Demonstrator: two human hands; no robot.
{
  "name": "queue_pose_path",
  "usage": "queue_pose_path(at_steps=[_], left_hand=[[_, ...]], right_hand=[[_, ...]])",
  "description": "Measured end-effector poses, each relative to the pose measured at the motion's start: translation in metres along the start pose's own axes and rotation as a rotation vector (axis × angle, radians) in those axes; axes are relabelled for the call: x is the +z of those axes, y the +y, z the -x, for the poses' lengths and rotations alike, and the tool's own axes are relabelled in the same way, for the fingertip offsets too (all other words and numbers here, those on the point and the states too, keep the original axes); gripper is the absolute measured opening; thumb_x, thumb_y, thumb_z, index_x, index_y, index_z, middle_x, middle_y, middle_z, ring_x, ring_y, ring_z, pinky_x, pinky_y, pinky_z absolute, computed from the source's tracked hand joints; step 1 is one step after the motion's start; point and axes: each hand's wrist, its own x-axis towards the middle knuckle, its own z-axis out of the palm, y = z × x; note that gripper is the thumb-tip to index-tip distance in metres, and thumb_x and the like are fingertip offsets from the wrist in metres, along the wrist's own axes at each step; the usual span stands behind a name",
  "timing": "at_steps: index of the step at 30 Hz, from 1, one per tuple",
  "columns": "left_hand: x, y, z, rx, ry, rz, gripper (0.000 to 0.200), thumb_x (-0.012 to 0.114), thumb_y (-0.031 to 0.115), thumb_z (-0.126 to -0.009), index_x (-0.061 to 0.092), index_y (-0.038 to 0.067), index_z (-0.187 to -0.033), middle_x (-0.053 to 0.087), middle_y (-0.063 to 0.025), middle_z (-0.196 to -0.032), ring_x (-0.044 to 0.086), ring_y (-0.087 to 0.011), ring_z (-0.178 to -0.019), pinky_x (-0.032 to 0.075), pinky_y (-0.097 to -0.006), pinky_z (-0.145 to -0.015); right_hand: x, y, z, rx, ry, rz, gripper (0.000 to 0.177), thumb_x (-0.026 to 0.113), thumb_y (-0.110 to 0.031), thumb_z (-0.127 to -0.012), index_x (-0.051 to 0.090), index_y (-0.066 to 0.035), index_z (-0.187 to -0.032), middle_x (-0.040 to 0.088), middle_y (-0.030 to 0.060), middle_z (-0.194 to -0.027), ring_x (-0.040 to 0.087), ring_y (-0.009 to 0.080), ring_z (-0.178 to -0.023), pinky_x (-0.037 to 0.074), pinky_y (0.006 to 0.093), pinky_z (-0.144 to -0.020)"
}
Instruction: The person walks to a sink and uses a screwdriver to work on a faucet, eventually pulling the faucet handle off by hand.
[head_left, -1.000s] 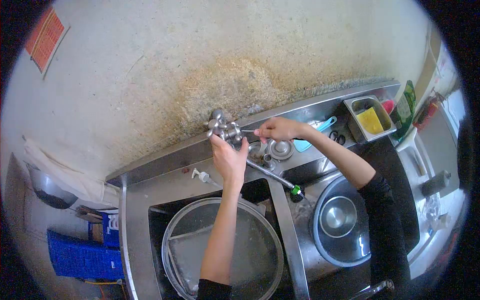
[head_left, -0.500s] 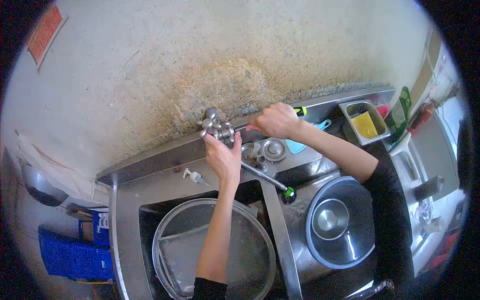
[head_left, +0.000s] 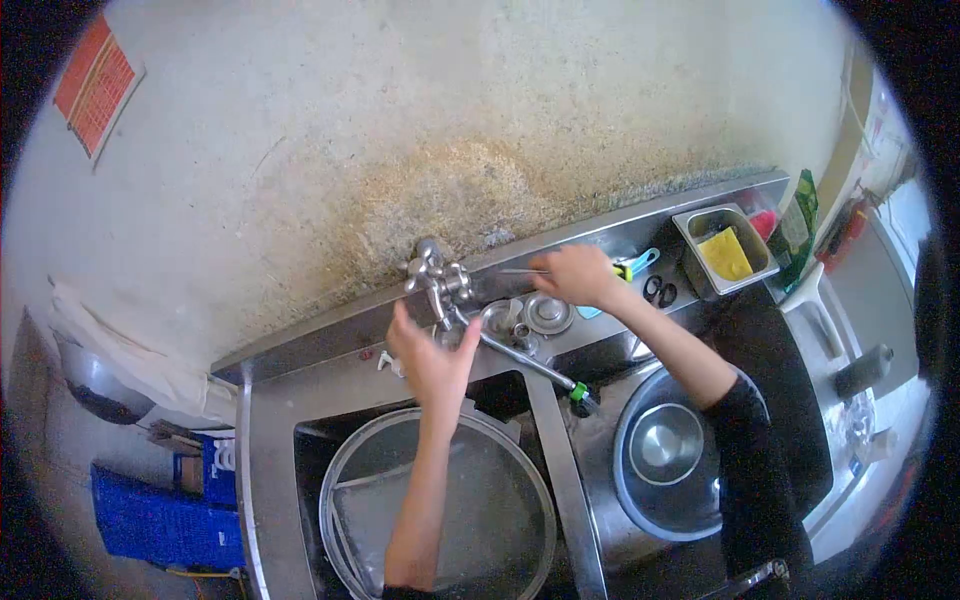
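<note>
My left hand (head_left: pixel 432 360) is just below the metal faucet (head_left: pixel 437 283) on the wall, with thumb and fingers spread and nothing held. To the right, my right hand (head_left: pixel 574 275) is closed round a screwdriver (head_left: pixel 622 271) with a yellow and black handle; its thin shaft points left toward the faucet. The spout pipe (head_left: pixel 522 357) slants down to the right and ends in a green and black nozzle (head_left: pixel 581 396). Round metal parts (head_left: pixel 548 313) lie on the ledge below my right hand. Two black rings (head_left: pixel 660 291) are right of it.
A large round strainer (head_left: pixel 335 497) fills the left basin. In the right basin stands a grey tub (head_left: pixel 622 475) with a metal bowl (head_left: pixel 666 444). A metal container (head_left: pixel 708 278) with a yellow sponge (head_left: pixel 725 254) is on the back ledge. A blue crate (head_left: pixel 165 515) stands at the left.
My left hand has come off the faucet and moved down and left, opening. My right hand has shifted right and down with the screwdriver, away from the faucet. The view has shifted slightly.
</note>
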Motion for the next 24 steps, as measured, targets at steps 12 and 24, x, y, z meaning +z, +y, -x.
queue_pose_path(at_steps=[12, 24], left_hand=[[-0.247, 0.01, 0.333, -0.799, -0.331, 0.339, 0.058, 0.066, 0.007, -0.077, 0.039, -0.001, -0.128, 0.049, -0.0177, -0.124, 0.05, -0.0251, -0.115, 0.036, -0.0379, -0.1], [-0.149, 0.2, 0.314, -0.051, -0.855, 0.586, 0.048, 0.062, 0.014, -0.082, 0.045, 0.005, -0.125, 0.059, -0.0173, -0.107, 0.06, -0.0294, -0.097, 0.047, -0.0371, -0.083]], right_hand=[[0.03, -0.03, 0.198, 0.006, 0.412, -0.359, 0.024, 0.059, -0.014, -0.078, 0.063, -0.015, -0.101, 0.056, 0.0099, -0.09, 0.058, 0.0292, -0.087, 0.048, 0.0407, -0.077], [0.141, 0.012, 0.4, 0.696, 0.113, -0.466, 0.027, 0.059, -0.03, -0.079, 0.068, -0.011, -0.096, 0.065, 0.02, -0.082, 0.064, 0.039, -0.077, 0.051, 0.047, -0.07]])
